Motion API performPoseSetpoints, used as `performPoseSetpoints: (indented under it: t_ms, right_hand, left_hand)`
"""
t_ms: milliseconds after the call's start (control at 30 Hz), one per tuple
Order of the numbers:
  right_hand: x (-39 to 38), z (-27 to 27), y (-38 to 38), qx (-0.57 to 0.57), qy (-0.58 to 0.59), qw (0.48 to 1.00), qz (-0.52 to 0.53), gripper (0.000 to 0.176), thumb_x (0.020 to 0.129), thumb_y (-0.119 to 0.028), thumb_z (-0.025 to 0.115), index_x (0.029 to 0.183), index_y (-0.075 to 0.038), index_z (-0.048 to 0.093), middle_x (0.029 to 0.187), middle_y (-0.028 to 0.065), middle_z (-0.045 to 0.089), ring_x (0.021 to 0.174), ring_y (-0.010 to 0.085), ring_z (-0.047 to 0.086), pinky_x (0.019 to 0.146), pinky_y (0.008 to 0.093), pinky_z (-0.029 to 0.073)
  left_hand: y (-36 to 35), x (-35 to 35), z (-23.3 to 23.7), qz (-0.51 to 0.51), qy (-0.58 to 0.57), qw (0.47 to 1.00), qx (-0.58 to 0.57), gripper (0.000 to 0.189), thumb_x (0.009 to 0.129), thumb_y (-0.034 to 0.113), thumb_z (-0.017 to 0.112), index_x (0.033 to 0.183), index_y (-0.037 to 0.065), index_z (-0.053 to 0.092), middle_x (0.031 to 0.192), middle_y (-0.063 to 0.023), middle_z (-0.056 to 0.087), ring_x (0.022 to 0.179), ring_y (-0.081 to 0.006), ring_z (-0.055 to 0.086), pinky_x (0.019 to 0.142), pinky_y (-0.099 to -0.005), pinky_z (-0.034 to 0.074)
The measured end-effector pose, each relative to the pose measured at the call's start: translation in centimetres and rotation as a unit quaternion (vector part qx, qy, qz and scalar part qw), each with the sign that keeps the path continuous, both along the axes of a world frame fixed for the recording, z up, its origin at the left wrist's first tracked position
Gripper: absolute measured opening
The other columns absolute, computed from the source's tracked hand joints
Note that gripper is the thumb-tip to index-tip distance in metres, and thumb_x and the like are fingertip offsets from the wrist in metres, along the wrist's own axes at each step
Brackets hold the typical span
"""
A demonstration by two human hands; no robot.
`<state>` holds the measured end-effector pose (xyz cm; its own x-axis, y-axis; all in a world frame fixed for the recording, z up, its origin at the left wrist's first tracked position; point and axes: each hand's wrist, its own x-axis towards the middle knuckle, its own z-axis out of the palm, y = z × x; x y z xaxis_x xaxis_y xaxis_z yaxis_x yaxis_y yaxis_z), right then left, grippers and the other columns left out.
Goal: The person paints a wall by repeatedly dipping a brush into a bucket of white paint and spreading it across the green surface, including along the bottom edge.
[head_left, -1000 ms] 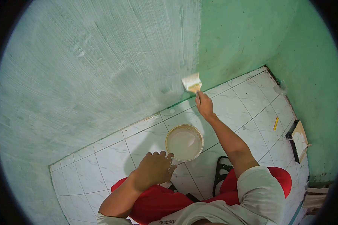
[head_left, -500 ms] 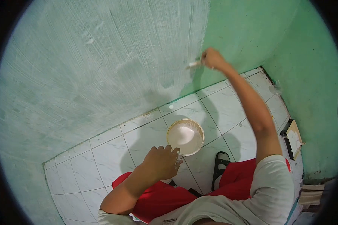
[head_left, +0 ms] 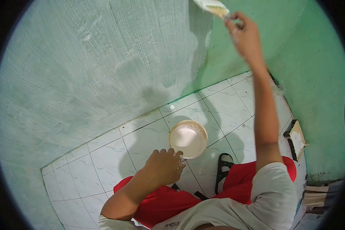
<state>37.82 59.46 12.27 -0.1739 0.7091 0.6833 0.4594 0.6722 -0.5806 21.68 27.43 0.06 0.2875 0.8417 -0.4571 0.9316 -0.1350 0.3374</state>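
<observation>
My right hand (head_left: 244, 36) is raised at the upper right, closed around the handle of a wide paintbrush (head_left: 214, 7). The brush's whitish head points up and left and overlaps the wall, partly cut off by the top of the view. Below, a round bucket (head_left: 202, 147) of white paint stands on the tiles. Close to its left rim hovers my left hand (head_left: 165, 165), fingers loosely curled and apart, flecked with paint, nothing seen in it. The wall (head_left: 115, 50) is streaked white on the left and plain green to the right.
Along the right wall lies a dark-edged tray or board (head_left: 295, 140) smeared with white. Folded cloth-like items (head_left: 316, 195) are at the lower right. My sandalled foot (head_left: 223, 172) rests on the tiled floor (head_left: 99, 161), right of the bucket. A white spot (head_left: 172, 107) marks the tiles near the wall.
My right hand has swung up along the wall with the paintbrush, from low near the floor to the top of the view. My left hand stays beside the bucket.
</observation>
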Motion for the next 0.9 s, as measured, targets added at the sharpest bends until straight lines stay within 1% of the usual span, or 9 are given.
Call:
performPoseSetpoints:
  t_ms: [133, 200, 300, 367, 500, 567, 667, 800, 900]
  right_hand:
    - [-3.6, -15.6, 2.3, 0.045, 0.09, 0.995, 0.024, 0.011, 0.09, -0.011, 0.063, 0.095, 0.0, 0.063, 0.07, 0.0135, 0.057, 0.061, 0.0256, 0.055, 0.058, 0.0394, 0.044]
    - [-4.1, -23.0, 3.7, 0.117, 0.057, 0.991, 0.012, 0.012, 0.09, -0.007, 0.062, 0.1, -0.001, 0.064, 0.077, 0.0163, 0.059, 0.07, 0.0334, 0.059, 0.061, 0.0426, 0.046]
    - [-3.2, -29.4, 2.8, 0.075, 0.038, 0.996, 0.023, 0.016, 0.09, -0.007, 0.063, 0.106, -0.002, 0.063, 0.083, 0.018, 0.061, 0.078, 0.0373, 0.061, 0.066, 0.0456, 0.049]
    - [-2.3, -32.3, 1.8, 0.056, 0.028, 0.997, 0.038, 0.009, 0.092, -0.007, 0.063, 0.091, 0.0, 0.058, 0.074, 0.0183, 0.057, 0.064, 0.0361, 0.057, 0.061, 0.0433, 0.046]
    - [0.6, -36.6, 0.4, -0.021, -0.056, 0.998, 0.027, 0.009, 0.091, -0.007, 0.062, 0.097, -0.001, 0.06, 0.076, 0.0191, 0.06, 0.069, 0.0387, 0.06, 0.065, 0.0475, 0.047]
    - [1.8, -38.1, -0.2, -0.141, -0.181, 0.973, 0.009, 0.014, 0.09, -0.009, 0.062, 0.103, -0.002, 0.061, 0.083, 0.021, 0.066, 0.078, 0.0422, 0.065, 0.071, 0.051, 0.05]
    - [2.2, -38.5, -0.4, -0.262, -0.246, 0.933, 0.012, 0.022, 0.088, -0.013, 0.064, 0.108, -0.003, 0.063, 0.092, 0.0235, 0.07, 0.086, 0.0443, 0.067, 0.077, 0.0514, 0.053]
    - [0.6, -38.0, 2.4, -0.247, -0.267, 0.931, 0.006, 0.024, 0.085, -0.015, 0.066, 0.105, -0.003, 0.068, 0.094, 0.0244, 0.071, 0.088, 0.045, 0.068, 0.079, 0.0509, 0.054]
    - [-1.4, -34.5, 6.4, -0.202, -0.264, 0.943, 0.011, 0.014, 0.082, -0.015, 0.068, 0.087, -0.002, 0.072, 0.087, 0.0237, 0.071, 0.083, 0.0441, 0.068, 0.075, 0.0504, 0.055]
  left_hand:
    - [0.0, 0.2, 0.4, -0.001, 0.003, 1.0, -0.013, 0.051, 0.102, 0.036, 0.05, 0.135, -0.003, 0.055, 0.111, -0.0232, 0.066, 0.103, -0.037, 0.065, 0.093, -0.0474, 0.05]
    - [-0.2, 0.3, 0.2, -0.001, 0.004, 1.0, -0.012, 0.051, 0.102, 0.035, 0.05, 0.135, -0.004, 0.055, 0.11, -0.0231, 0.066, 0.103, -0.0371, 0.065, 0.093, -0.0474, 0.05]
    - [-0.3, 0.3, -0.1, 0.018, 0.0, 1.0, 0.004, 0.05, 0.102, 0.034, 0.051, 0.134, -0.004, 0.055, 0.109, -0.0231, 0.066, 0.102, -0.0371, 0.066, 0.093, -0.0473, 0.05]
    - [-0.2, 0.5, 0.3, 0.018, 0.008, 1.0, -0.008, 0.05, 0.102, 0.035, 0.051, 0.133, -0.004, 0.056, 0.108, -0.0232, 0.066, 0.1, -0.0374, 0.066, 0.093, -0.047, 0.051]
    - [0.3, 1.1, -0.1, 0.014, 0.01, 1.0, -0.001, 0.05, 0.102, 0.035, 0.051, 0.132, -0.005, 0.057, 0.107, -0.0234, 0.066, 0.099, -0.0375, 0.066, 0.092, -0.0469, 0.051]
    - [0.6, 1.4, 0.2, 0.007, 0.028, 0.999, -0.014, 0.05, 0.102, 0.036, 0.051, 0.132, -0.004, 0.058, 0.107, -0.0234, 0.067, 0.099, -0.0375, 0.066, 0.09, -0.0468, 0.052]
    - [0.8, 1.6, 0.4, 0.008, 0.018, 1.0, -0.015, 0.051, 0.101, 0.036, 0.052, 0.133, -0.004, 0.057, 0.106, -0.0235, 0.067, 0.099, -0.0375, 0.066, 0.09, -0.0468, 0.052]
    - [0.5, 2.1, 0.4, 0.014, 0.018, 1.0, 0.0, 0.051, 0.101, 0.036, 0.052, 0.134, -0.004, 0.056, 0.107, -0.0232, 0.067, 0.099, -0.0375, 0.066, 0.089, -0.0466, 0.052]
    - [0.1, 1.9, 0.3, 0.011, 0.018, 1.0, 0.011, 0.051, 0.101, 0.036, 0.053, 0.133, -0.003, 0.056, 0.107, -0.023, 0.067, 0.099, -0.0374, 0.067, 0.09, -0.0469, 0.052]
